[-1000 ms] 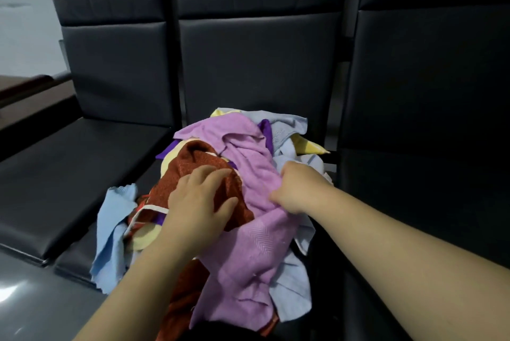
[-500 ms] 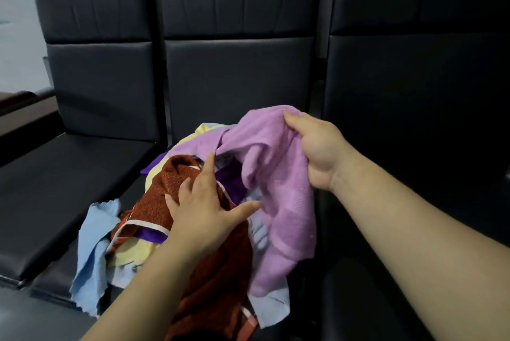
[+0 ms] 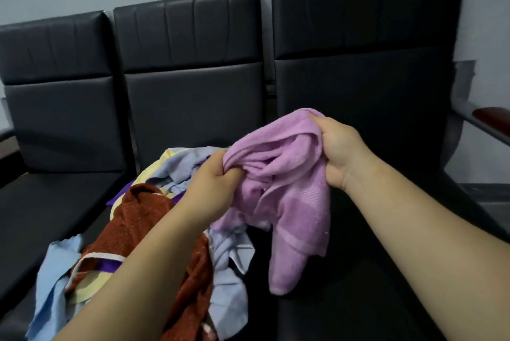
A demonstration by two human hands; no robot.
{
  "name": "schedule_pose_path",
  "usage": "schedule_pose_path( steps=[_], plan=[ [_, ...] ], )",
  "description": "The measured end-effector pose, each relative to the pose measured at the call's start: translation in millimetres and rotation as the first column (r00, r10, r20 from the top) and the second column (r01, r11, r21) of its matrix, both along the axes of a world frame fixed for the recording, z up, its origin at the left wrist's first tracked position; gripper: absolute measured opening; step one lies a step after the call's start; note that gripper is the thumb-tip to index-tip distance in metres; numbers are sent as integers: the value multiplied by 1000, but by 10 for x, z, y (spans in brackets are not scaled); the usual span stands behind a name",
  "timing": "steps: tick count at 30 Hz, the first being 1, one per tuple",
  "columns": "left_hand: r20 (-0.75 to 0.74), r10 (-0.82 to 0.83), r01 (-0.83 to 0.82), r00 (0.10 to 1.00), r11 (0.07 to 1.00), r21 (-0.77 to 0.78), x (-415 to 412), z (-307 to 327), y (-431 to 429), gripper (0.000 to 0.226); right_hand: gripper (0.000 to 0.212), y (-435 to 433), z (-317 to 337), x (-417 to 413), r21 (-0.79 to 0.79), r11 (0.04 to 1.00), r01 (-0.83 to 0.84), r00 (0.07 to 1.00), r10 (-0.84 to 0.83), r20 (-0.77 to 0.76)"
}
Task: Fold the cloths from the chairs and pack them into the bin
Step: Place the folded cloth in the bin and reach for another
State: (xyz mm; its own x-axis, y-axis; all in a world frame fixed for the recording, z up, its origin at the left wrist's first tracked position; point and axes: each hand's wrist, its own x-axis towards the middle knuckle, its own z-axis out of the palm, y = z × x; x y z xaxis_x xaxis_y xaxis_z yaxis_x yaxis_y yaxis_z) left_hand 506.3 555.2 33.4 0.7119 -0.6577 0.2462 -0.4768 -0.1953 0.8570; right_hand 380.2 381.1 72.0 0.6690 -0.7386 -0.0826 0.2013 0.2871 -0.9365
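We hold the lilac towel (image 3: 289,175) up between both hands. Our right hand (image 3: 339,153) has its fingers curled round the towel's bunched upper edge, and our left hand (image 3: 212,183) clutches a gathered fold lower and to the left of that grip. Between and below the two grips the towel sags, its lowest end dangling under the right hand above the seat of the right chair (image 3: 345,313). Beneath our left wrist and forearm the other cloths lie heaped on the middle chair (image 3: 193,108): a rust-brown towel (image 3: 138,219), a pale grey-blue cloth (image 3: 229,280) beside it, a light blue cloth (image 3: 52,280) farther left, and yellow (image 3: 85,289) and purple (image 3: 109,264) pieces tucked among them.
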Motion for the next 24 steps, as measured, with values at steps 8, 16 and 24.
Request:
schedule_pose_path(
  steps=[8,16,24],
  plan=[
    [-563,-322,290,761,945,-148,-627,125,-911,39,29,-1048,284,-604,-326,935,137,877,-268,-400],
    [62,-220,166,974,866,471,-810,-968,-1131,57,15,-935,-804,-1270,-621,687,-377,631,-300,-716],
    [267,-536,301,800,746,595,-923,-1472,-969,36,9,-513,-1526,-1638,-399,496,-771,362,-174,-916]
  ],
)
